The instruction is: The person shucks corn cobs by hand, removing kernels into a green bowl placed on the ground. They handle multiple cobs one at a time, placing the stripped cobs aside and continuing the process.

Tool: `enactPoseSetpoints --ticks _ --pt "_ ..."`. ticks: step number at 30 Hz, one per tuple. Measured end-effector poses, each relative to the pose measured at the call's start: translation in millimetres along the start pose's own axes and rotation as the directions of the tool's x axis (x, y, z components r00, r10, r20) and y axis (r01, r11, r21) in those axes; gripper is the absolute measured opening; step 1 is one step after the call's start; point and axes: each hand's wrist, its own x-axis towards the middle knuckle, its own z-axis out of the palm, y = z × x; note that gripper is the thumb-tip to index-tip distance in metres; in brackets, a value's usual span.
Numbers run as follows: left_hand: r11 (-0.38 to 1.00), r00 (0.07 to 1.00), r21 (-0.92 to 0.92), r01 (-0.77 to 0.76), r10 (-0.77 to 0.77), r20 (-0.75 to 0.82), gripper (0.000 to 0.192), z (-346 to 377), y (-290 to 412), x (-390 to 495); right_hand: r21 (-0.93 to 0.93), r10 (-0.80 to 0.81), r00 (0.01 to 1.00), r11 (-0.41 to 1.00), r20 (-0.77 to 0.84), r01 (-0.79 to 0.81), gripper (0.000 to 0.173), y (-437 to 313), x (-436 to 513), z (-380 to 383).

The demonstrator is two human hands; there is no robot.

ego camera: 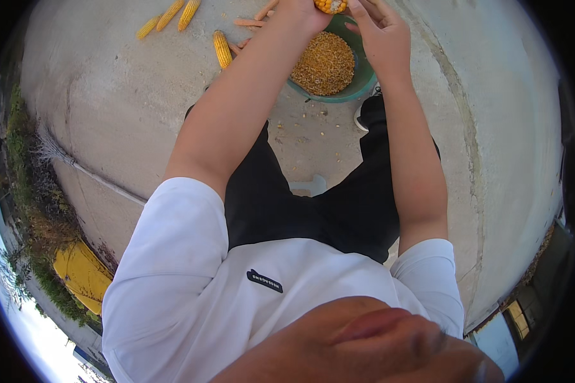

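My left hand (314,15) holds an ear of corn (330,5) at the top edge of the view, where part of the ear is cut off. Bare cob shows at its near end, with yellow kernels around it. On the ear's right side is my right hand (385,36), its thumb at the ear; its grip is partly hidden. Below both hands stands a green basin (339,99) holding a heap of loose corn kernels (328,62). Left of the basin, partly behind my left forearm, lie an unshelled ear (223,49) and several stripped cobs (249,22).
Three more yellow ears (170,15) lie on the concrete ground at the upper left. Scattered kernels (323,113) dot the ground between my legs. A shoe (361,118) is beside the basin. A twig broom (100,179) lies at the left, near plants and a yellow object (82,275).
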Motion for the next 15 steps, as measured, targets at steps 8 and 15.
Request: enactPoseSetpoints --ticks 8,15 --pt "0.991 0.990 0.002 -0.137 0.137 -0.042 0.031 6.1 8.9 -1.7 -0.013 -0.149 0.988 0.989 -0.031 0.149 0.026 14.3 4.7 11.8" --pt "0.987 0.986 0.021 -0.157 0.158 -0.046 0.031 4.5 10.6 -6.9 -0.110 -0.170 0.984 0.980 -0.049 0.164 0.021 8.7 -3.3 22.5"
